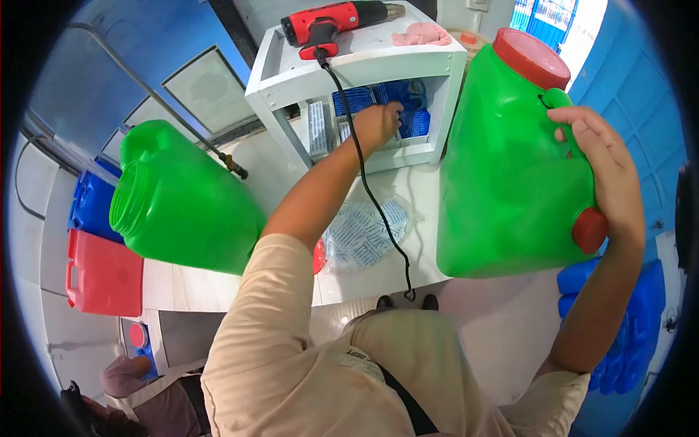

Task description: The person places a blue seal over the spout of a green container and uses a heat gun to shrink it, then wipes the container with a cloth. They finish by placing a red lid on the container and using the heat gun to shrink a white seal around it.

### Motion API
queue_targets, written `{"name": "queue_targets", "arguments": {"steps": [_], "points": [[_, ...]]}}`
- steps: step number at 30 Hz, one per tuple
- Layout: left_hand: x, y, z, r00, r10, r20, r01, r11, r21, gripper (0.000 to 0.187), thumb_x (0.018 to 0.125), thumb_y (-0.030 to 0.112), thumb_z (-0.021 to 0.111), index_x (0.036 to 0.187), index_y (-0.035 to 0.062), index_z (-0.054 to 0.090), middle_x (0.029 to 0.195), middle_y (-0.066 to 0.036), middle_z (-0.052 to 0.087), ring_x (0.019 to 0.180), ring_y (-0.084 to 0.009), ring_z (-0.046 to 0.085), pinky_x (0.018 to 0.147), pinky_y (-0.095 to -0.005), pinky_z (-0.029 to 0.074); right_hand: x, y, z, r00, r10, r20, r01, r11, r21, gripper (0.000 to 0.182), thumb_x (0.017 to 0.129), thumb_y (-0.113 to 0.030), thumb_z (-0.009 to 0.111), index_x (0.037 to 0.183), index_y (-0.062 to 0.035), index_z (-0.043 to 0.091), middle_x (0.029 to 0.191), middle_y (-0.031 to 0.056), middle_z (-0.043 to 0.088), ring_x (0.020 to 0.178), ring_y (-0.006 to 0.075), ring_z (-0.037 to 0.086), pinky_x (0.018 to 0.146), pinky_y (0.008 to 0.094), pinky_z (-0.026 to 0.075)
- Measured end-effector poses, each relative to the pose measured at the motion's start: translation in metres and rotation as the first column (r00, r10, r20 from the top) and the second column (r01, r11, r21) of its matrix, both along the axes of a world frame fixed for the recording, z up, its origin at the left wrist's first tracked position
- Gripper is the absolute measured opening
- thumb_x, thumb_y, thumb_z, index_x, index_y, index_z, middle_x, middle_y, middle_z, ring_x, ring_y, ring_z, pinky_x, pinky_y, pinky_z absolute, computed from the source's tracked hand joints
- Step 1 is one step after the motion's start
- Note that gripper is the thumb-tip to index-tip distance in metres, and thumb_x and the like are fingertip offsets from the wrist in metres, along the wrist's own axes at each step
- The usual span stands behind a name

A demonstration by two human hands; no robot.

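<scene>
1. Gripping the handle of a green jug (510, 167), the right hand (601, 167) is closed around its upper right side, fingers wrapped over the moulded grip.
2. That jug stands upright on the white table (364, 280), just right of the shelf unit, with a red cap (531, 57) on top and a smaller red plug (590, 229) low on its side beside the palm.
3. Reaching into the white shelf unit (357, 65), the left hand (378, 125) has its fingers curled among blue packets (408, 109) stacked in the lower compartment; whether it actually pinches one cannot be told.
4. On top of the shelf unit lie a red power drill (328, 23) and a pink cloth (422, 33); the drill's black cord (378, 211) runs down past the left forearm to the table edge.
5. A clear bag of blue-printed sachets (364, 233) lies on the table under the left arm.
6. A second green jug (182, 204) lies tilted on the left, its mouth open and uncapped.
7. Further left sit a red container (105, 277) and a blue container (91, 207), near each other.
</scene>
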State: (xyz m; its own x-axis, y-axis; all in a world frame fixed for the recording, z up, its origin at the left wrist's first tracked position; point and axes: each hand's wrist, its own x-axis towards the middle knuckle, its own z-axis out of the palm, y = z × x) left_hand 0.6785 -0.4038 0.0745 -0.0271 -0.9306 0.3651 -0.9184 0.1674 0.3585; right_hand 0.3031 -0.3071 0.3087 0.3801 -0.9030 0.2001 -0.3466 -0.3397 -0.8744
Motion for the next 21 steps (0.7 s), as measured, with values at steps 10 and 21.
{"name": "queue_targets", "arguments": {"steps": [10,21], "points": [[-0.016,-0.075,-0.036,0.94,0.119,0.319,-0.188,0.963,0.195,0.024,0.092,0.013,0.06,0.108,0.0069,0.077,0.108,-0.021,0.075,0.101,-0.0355,0.074,0.085,-0.0457,0.059,-0.001,0.004,0.001,0.999,0.03,0.044,-0.03,0.999,0.013,0.033,0.104,-0.024,0.047,0.12,-0.0021,0.067,0.105,0.0039,0.061,0.097,0.0108,0.058,0.088,0.0237,0.047],[-0.022,-0.073,-0.028,0.957,0.177,0.23,-0.237,0.934,0.267,0.022,0.088,0.015,0.065,0.102,0.0056,0.079,0.106,-0.021,0.076,0.1,-0.0346,0.075,0.085,-0.0428,0.06,0.0,0.007,0.004,1.0,0.015,-0.004,-0.015,1.0,0.012,0.036,0.104,-0.029,0.049,0.121,-0.0024,0.067,0.105,0.0049,0.061,0.097,0.0118,0.059,0.089,0.0247,0.047]]}}
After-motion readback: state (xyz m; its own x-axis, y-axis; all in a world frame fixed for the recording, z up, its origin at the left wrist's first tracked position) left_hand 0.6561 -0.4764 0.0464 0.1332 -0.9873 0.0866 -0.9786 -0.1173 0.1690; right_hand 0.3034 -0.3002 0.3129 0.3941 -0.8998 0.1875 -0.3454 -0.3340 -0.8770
